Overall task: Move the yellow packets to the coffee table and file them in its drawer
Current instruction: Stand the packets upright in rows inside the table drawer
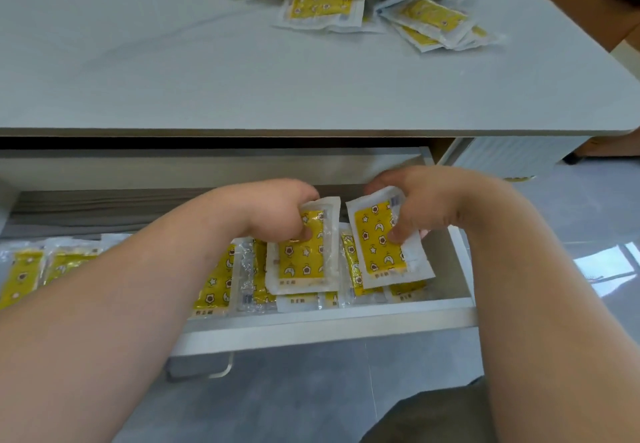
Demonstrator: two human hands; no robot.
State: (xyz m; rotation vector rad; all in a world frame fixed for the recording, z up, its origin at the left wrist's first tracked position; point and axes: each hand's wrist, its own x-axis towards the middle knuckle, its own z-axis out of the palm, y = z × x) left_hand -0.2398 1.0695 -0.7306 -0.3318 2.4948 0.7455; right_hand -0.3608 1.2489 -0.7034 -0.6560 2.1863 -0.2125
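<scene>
Gripping two packets (pixel 301 262), left hand (pixel 277 210), right hand (pixel 426 203)

The table (pixel 173 71) is a pale grey slab with a rounded corner, and the drawer (pixel 329 319) is pulled out from under its near edge. Way back from the drawer, off to the right, a loose heap (pixel 363 2) of yellow packets lies right on the tabletop, all overlapping and running out of the shot. Inside the drawer, more packets (pixel 214 279) lie on its bottom in an overlapping row along the front wall, pretty much end to end. Under the drawer it's just shiny grey floor (pixel 311 394), and the table's white ribbed base (pixel 502 155) stands on it, right of the drawer.
</scene>
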